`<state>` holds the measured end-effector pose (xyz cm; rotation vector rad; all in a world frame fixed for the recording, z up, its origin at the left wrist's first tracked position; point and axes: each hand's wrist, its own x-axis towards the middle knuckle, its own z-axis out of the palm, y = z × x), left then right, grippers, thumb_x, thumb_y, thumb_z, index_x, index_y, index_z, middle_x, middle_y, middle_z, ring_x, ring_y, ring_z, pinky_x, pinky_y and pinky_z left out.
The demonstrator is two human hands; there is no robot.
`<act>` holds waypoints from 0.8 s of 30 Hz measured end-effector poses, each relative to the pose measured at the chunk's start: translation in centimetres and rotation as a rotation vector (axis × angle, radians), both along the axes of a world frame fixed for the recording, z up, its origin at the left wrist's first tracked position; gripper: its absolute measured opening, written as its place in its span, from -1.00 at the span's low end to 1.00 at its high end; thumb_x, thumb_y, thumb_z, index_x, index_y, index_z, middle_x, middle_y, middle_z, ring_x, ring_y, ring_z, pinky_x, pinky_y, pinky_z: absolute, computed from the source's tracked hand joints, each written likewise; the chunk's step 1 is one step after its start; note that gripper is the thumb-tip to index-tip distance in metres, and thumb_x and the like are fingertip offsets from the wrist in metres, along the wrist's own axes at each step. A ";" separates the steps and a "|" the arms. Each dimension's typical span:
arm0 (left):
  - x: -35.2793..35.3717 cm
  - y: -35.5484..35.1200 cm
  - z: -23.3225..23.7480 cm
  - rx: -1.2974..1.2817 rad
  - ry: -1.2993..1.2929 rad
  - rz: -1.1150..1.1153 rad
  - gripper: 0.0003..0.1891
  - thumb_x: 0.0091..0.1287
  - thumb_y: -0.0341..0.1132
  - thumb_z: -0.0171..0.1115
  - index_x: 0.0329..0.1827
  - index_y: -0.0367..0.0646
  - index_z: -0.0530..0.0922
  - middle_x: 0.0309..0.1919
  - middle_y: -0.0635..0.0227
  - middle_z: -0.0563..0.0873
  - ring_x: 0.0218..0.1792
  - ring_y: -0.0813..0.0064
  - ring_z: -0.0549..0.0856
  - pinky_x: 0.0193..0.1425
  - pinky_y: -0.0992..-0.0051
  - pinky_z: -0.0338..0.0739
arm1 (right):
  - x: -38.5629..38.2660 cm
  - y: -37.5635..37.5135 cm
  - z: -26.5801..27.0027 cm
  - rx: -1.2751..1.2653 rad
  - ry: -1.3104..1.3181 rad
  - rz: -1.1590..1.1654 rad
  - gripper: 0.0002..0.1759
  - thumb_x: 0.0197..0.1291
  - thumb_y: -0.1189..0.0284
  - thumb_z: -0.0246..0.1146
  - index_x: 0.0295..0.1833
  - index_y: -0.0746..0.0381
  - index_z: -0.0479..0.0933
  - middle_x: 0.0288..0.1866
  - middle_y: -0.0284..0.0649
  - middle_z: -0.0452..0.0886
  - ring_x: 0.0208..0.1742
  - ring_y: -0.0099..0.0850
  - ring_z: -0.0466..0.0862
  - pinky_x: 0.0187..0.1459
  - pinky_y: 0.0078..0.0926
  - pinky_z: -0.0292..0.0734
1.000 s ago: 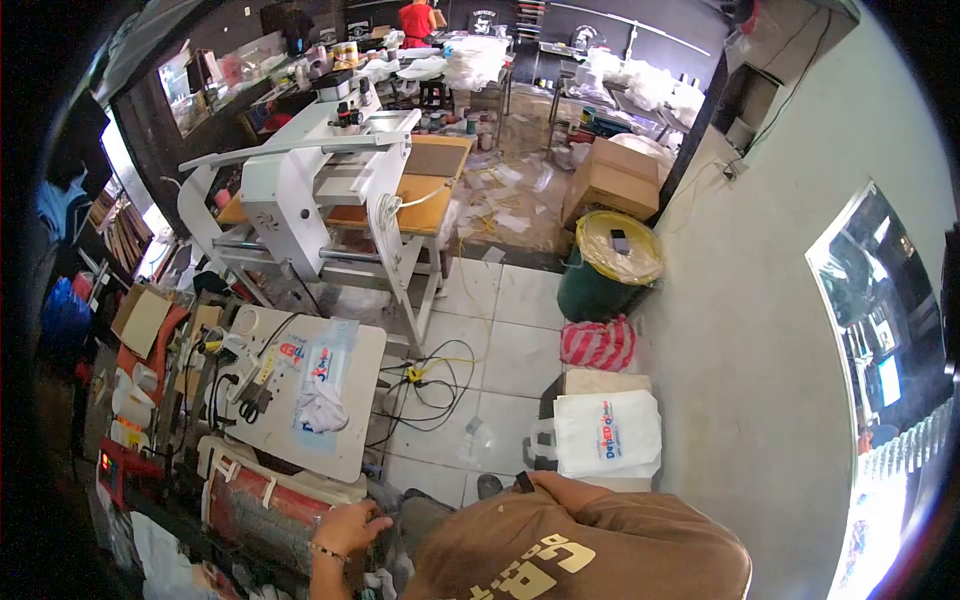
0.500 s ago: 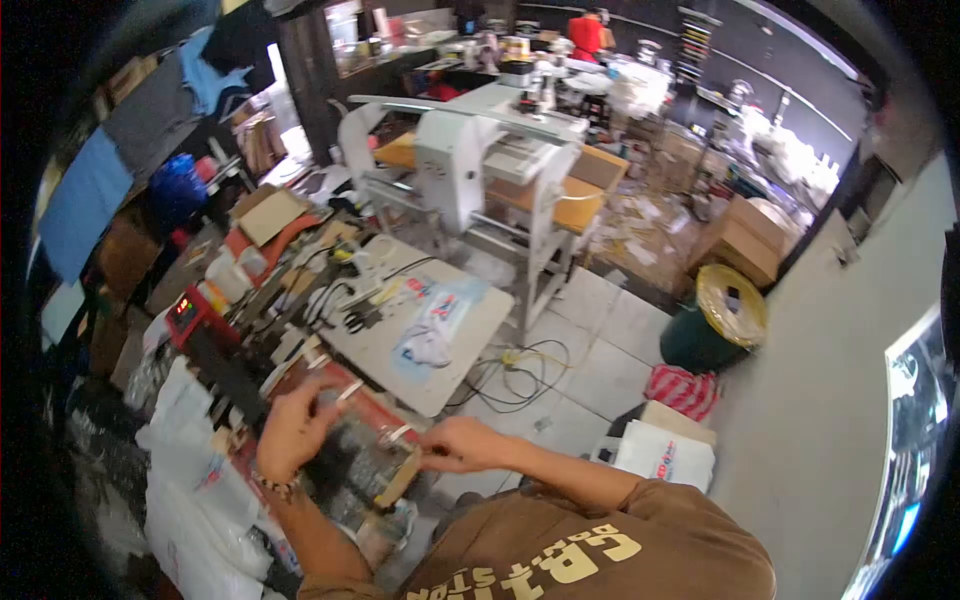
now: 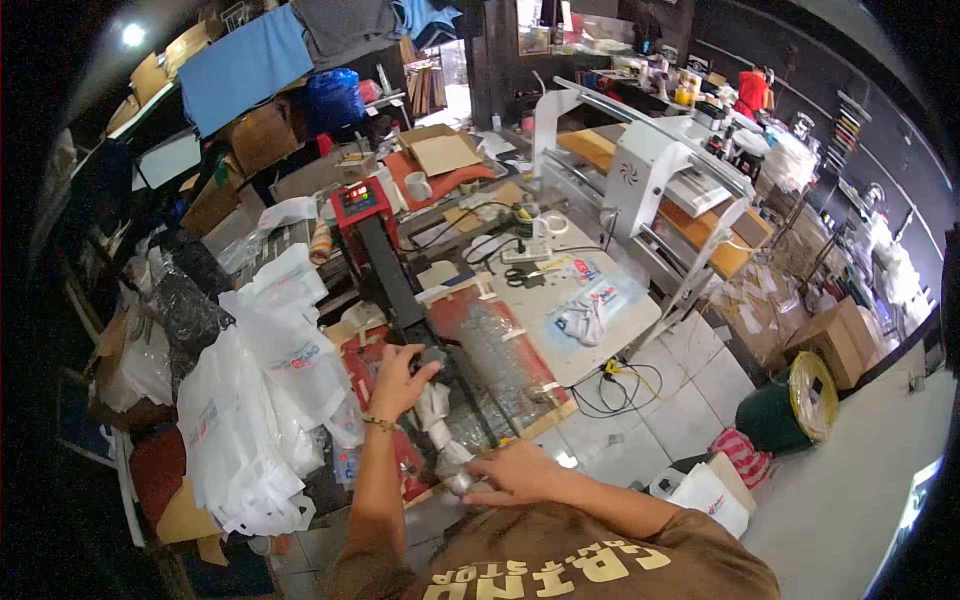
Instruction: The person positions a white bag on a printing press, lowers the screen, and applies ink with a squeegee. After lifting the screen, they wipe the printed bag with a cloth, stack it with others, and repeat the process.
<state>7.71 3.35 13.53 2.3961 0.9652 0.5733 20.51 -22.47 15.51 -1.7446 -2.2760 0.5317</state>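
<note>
My left hand is over the bench, fingers curled around a dark grey lump whose kind I cannot make out. Just below hangs a crumpled whitish strip. Lower down, my right hand has thumb and fingers apart beside a small silvery rounded object and some clear plastic. A red board covered with clear plastic film lies beyond both hands. The dark arm of a red machine with a lit display runs toward my left hand.
White printed plastic bags are heaped at left. Behind the red board stands a pale table with scissors, a power strip and a printed bag. Cables lie on the tiled floor near a green bin. A person in red is far back.
My view has swung left, showing more of the bags and red machine. My left hand now has a grey lump at its fingers; my right hand has left the board's corner.
</note>
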 end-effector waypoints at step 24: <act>1.7 -2.0 -5.8 -0.638 -0.693 0.358 -0.33 0.32 -0.15 0.52 0.29 -0.28 0.32 -0.11 0.34 0.58 -0.15 0.51 0.56 0.03 0.47 0.50 | 0.1 -0.6 -1.8 0.225 -0.004 0.040 -0.31 0.36 -0.26 0.13 -0.16 0.21 0.67 -0.58 -0.10 0.61 -0.49 -0.05 0.66 -0.44 -0.13 0.51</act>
